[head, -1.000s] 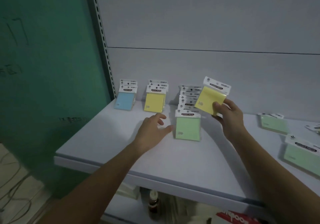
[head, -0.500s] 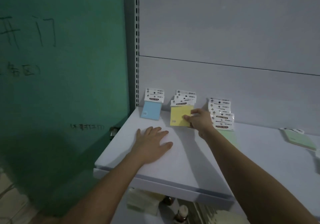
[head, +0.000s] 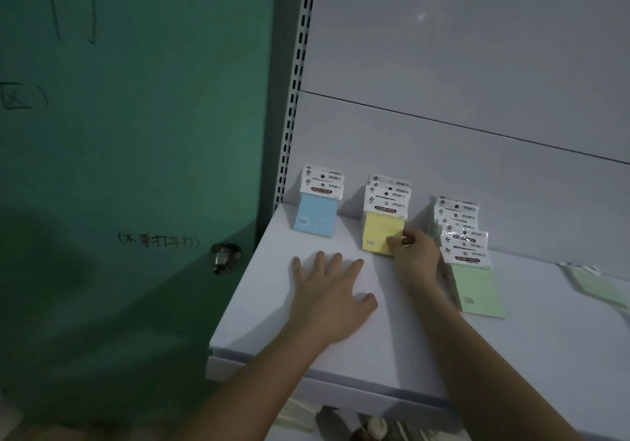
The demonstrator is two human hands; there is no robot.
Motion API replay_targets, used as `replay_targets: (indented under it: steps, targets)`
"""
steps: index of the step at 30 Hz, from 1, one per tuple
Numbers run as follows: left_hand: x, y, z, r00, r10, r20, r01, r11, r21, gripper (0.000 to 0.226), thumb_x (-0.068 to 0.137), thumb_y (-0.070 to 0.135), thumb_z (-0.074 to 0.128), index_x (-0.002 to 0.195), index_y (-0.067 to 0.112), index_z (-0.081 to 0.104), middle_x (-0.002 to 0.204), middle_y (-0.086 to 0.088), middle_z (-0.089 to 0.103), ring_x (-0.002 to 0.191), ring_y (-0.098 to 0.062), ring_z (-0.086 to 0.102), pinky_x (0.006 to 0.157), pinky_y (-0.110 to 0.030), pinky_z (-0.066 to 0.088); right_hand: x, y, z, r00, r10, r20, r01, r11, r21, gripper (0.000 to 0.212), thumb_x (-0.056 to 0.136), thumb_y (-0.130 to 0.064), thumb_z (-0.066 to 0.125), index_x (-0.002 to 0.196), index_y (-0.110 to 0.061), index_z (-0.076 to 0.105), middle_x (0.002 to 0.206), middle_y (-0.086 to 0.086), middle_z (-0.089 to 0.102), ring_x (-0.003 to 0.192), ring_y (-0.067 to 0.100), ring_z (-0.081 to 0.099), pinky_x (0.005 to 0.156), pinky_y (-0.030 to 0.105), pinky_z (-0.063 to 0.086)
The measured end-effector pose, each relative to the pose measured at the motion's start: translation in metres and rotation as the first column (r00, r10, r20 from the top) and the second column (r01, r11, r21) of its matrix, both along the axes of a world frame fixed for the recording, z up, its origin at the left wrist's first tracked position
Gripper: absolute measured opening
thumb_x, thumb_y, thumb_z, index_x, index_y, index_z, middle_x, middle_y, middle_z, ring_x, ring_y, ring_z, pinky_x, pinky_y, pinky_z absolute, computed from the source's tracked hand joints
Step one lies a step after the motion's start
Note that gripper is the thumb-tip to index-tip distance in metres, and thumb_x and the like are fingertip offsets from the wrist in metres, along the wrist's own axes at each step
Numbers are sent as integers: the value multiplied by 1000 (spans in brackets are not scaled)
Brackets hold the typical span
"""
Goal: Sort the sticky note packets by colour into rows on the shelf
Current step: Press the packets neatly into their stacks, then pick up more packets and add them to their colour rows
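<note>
On the grey shelf (head: 279,324) three rows of sticky note packets lean against the back panel: blue packets (head: 316,217) at the left, yellow packets (head: 380,232) in the middle, green packets (head: 475,285) to the right. My right hand (head: 414,251) pinches the lower right corner of the front yellow packet, which rests on the shelf at the front of the yellow row. My left hand (head: 329,299) lies flat, palm down, fingers spread, on the shelf in front of the blue and yellow rows. It holds nothing.
More green packets (head: 598,285) lie loose at the far right of the shelf. A green door with a metal knob (head: 223,256) stands close to the shelf's left edge. A slotted upright (head: 293,93) runs up the back left corner. Bottles show below the shelf.
My right hand carried the yellow packet from the air down to the front of the yellow row. My left hand settled flat on the shelf. The view swung left.
</note>
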State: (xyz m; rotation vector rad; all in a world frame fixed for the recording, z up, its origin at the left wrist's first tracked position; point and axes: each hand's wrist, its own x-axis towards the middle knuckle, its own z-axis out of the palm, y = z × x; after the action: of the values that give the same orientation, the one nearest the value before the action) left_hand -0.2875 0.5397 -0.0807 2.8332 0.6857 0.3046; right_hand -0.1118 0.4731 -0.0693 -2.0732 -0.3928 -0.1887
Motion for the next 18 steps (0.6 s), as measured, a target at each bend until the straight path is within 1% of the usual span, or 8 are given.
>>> replay_targets:
  steps: [3, 6, 8, 11, 13, 16, 18]
  targets:
    - [0, -2, 1, 1000, 2, -18, -3, 1000, -2, 64, 87, 61, 26, 145, 35, 27, 157, 0, 21, 146, -27, 7, 111, -63, -2, -2, 0, -2, 1000, -10, 25, 10, 1000, -18, 30, 83, -17, 65, 108, -1, 66, 99, 13, 68, 83, 20, 54, 73, 25, 36]
    - [-1, -2, 6, 999, 5, -39, -5, 1000, -6, 63, 88, 61, 28, 145, 36, 29, 157, 0, 21, 146, -27, 8, 112, -63, -1, -3, -2, -1, 1000, 16, -4, -16, 999, -36, 33, 84, -20, 63, 111, -1, 64, 104, 14, 66, 90, 26, 59, 75, 28, 41]
    - [-2, -4, 10, 999, 6, -45, -7, 1000, -9, 62, 88, 61, 29, 145, 36, 29, 158, 0, 20, 146, -26, 9, 113, -62, 0, -8, -5, 4, 999, 48, -20, -49, 997, -52, 36, 86, -22, 61, 113, 1, 61, 110, 18, 62, 101, 32, 59, 83, 35, 46]
    - [-5, -6, 14, 999, 18, -35, -18, 1000, -9, 61, 89, 62, 31, 145, 38, 31, 158, 1, 23, 146, -24, 13, 113, -60, 3, -21, -18, 13, 996, 93, -1, -93, 991, -95, 49, 87, -28, 61, 124, 3, 50, 125, 19, 51, 116, 34, 50, 99, 43, 42]
    - [-5, -10, 15, 1000, 19, -20, -19, 1000, 1, 58, 90, 63, 32, 143, 39, 34, 156, 2, 27, 144, -22, 19, 113, -57, 8, -33, -36, 23, 989, 149, 16, -145, 979, -144, 54, 89, -34, 60, 130, -2, 45, 131, 14, 48, 120, 31, 49, 100, 42, 41]
    - [-7, -17, 18, 998, 58, 23, -59, 997, 46, 52, 92, 59, 35, 139, 38, 42, 149, 3, 40, 137, -20, 33, 111, -49, 20, -48, -77, 45, 947, 318, 52, -302, 931, -203, 52, 92, -35, 58, 135, -9, 46, 131, 8, 52, 118, 23, 52, 96, 33, 42]
    - [-11, -22, 20, 990, 135, 31, -137, 983, 118, 48, 96, 52, 33, 139, 35, 44, 145, 4, 46, 135, -20, 36, 113, -51, 18, -58, -118, 60, 917, 389, 83, -359, 899, -251, 47, 93, -36, 55, 135, -13, 51, 128, 5, 57, 115, 21, 54, 91, 28, 41]
